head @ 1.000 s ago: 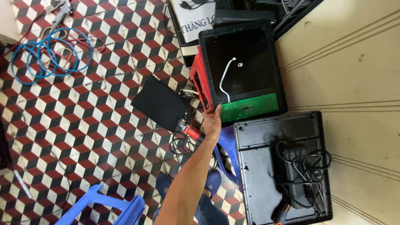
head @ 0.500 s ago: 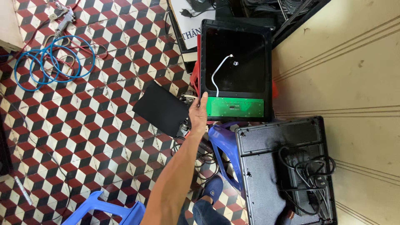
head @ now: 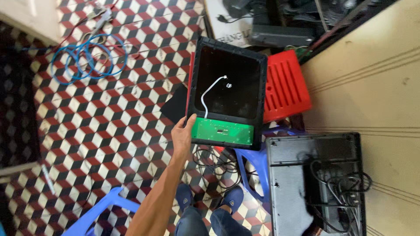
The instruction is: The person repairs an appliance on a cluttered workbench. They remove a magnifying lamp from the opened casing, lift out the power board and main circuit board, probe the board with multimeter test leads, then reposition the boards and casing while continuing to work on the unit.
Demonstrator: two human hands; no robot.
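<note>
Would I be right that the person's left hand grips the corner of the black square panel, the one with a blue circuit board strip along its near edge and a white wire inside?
Not quite: the head view shows the circuit board strip is green, not blue. The left hand does grip the corner of the black square panel, with the white wire inside.

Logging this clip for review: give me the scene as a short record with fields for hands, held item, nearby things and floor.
left hand: grips the lower left corner of the black panel
right hand: not in view
held item: black panel, tilted, with a green circuit board along its lower edge and a white wire inside
beside it: red plastic stool; blue stool; black casing with cables
floor: patterned tiles, blue cable coil
</note>
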